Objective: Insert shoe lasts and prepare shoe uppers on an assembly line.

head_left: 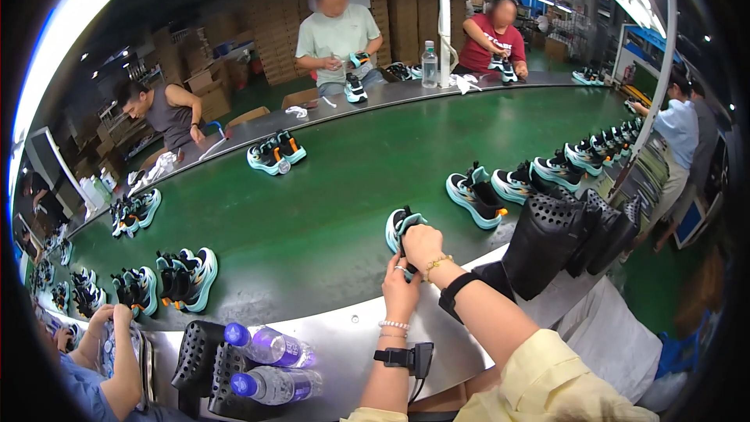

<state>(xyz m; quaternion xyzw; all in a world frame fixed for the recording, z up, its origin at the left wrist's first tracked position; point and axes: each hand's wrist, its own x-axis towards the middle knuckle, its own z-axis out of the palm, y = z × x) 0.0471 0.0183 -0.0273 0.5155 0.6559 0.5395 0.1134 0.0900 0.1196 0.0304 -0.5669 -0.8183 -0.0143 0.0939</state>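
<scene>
A black sneaker with a pale turquoise sole (393, 228) is at the near edge of the green belt, toe pointing away from me. My right hand (424, 247) is closed in a fist at the shoe's opening and covers much of it. My left hand (400, 292) wraps round the heel end, just below the right. What the right fingers grip inside the shoe is hidden. To the right, the nearest shoe is another black and turquoise sneaker (475, 197) with an orange heel tab.
A green conveyor belt (336, 180) carries several sneaker pairs, including one pair (277, 153) farther off. Perforated black holders (543, 246) stand right; two purple-capped water bottles (277, 385) lie left. A co-worker's hands (109, 316) work at lower left; other people sit across the belt.
</scene>
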